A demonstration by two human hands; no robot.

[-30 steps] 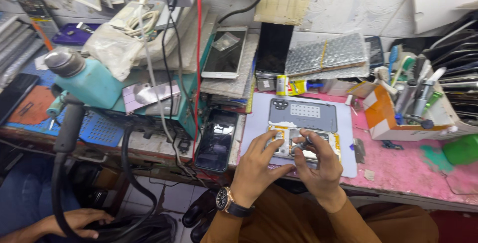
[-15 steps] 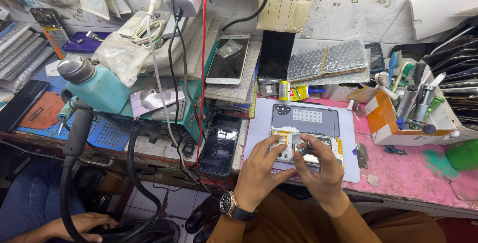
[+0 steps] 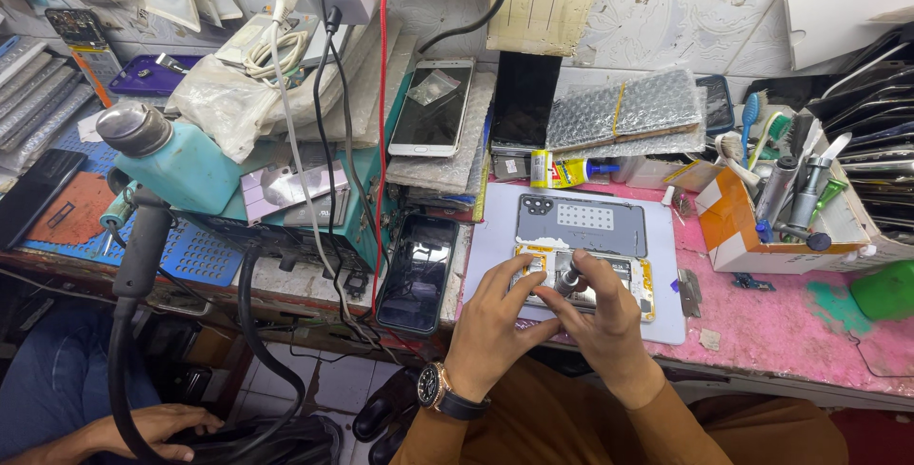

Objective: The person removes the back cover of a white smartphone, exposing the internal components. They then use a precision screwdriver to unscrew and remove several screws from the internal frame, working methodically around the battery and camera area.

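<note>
An opened phone [image 3: 636,279] lies on a pale work mat [image 3: 495,237] with its inner boards showing. Its grey back cover [image 3: 583,225] rests just behind it on the mat. My left hand [image 3: 495,317], with a wristwatch [image 3: 446,395] on the wrist, presses fingers on the phone's left part. My right hand [image 3: 600,317] pinches a small dark tool [image 3: 568,281] upright over the middle of the phone. Both hands hide most of the phone's near half.
A black phone [image 3: 416,273] lies left of the mat at the bench edge. An orange box of tools [image 3: 762,213] stands right. A teal soldering station [image 3: 190,170] with cables sits left. Another person's hand [image 3: 157,424] rests low left. The bench surface [image 3: 800,322] is pink.
The view has shifted slightly. My hands stay over the opened phone, fingers drawn closer together around the small tool.
</note>
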